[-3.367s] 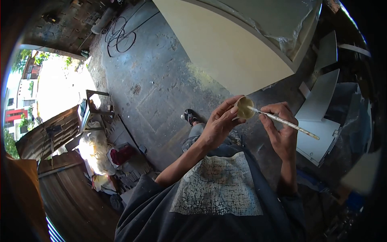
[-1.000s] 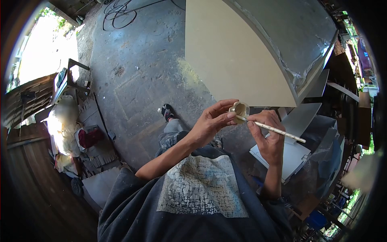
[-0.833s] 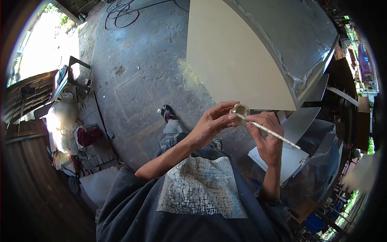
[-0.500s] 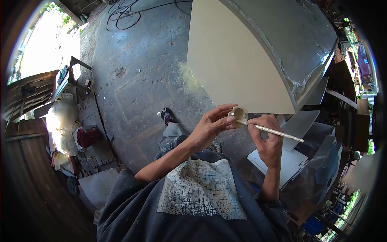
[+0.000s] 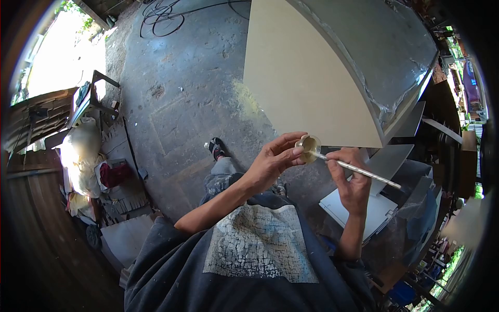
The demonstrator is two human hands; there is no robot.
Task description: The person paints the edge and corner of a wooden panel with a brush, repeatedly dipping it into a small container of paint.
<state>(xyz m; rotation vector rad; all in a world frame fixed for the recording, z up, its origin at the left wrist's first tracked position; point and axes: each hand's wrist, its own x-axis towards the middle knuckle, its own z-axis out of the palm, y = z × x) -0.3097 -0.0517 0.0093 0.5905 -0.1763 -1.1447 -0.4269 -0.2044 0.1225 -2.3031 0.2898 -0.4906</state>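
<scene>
Head view: stirring the small cup, panel unpainted as far as I see
My left hand (image 5: 270, 161) pinches the cup (image 5: 309, 143) chest-high; my right hand (image 5: 352, 179) grips 1 stick (image 5: 358, 171), tip at its rim, below the cream panel (image 5: 296, 73)

a large cream curved panel (image 5: 306, 78) stands on the stained concrete floor (image 5: 182, 88), its upper face wrapped in clear plastic film (image 5: 384, 57). flat grey boards (image 5: 364, 208) are stacked at the right. a coil of black cable (image 5: 161, 21) lies at the top, and a pale sack (image 5: 83, 156) beside a red bundle (image 5: 112, 174) sits at the left by dark wooden planks (image 5: 36, 119).
</scene>
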